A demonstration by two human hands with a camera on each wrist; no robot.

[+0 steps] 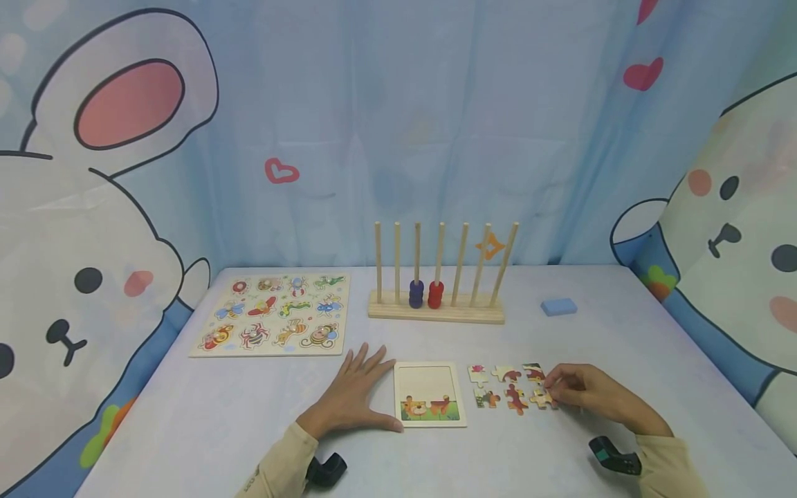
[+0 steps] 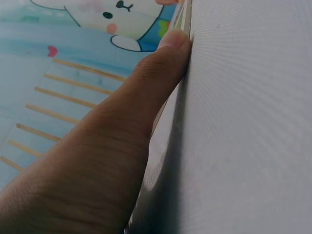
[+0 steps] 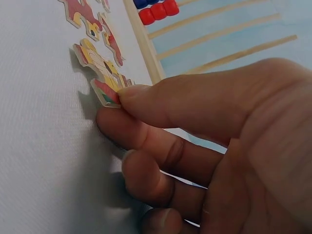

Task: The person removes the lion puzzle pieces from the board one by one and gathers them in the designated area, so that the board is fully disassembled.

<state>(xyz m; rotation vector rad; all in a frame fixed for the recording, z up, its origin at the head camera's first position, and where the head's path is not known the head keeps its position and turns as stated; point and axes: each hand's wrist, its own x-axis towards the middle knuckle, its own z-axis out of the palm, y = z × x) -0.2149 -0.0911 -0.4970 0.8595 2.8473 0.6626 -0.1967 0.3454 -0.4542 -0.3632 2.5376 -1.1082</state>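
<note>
Blue curtain [image 1: 398, 124] backs the white table [image 1: 498, 463]. I find the lower-right puzzle piece [image 1: 539, 399] at the edge of a loose group [image 1: 515, 400], its free corner clamped between thumb [image 3: 146, 100] and forefinger [image 3: 124, 127] of the right hand [image 1: 591, 393]; whether it is lifted I can't tell. The left hand [image 1: 353, 395], fingers spread apart, touches the puzzle tray's [image 1: 426, 380] edge, probably bracing it. Bead rack [image 1: 436, 315] and picture board [image 1: 274, 317] sit behind, likely for reaching room.

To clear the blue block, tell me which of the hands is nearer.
Right: the right hand is on the near side of the blue block, apart from it; the left hand is farther off, leftward.
</note>
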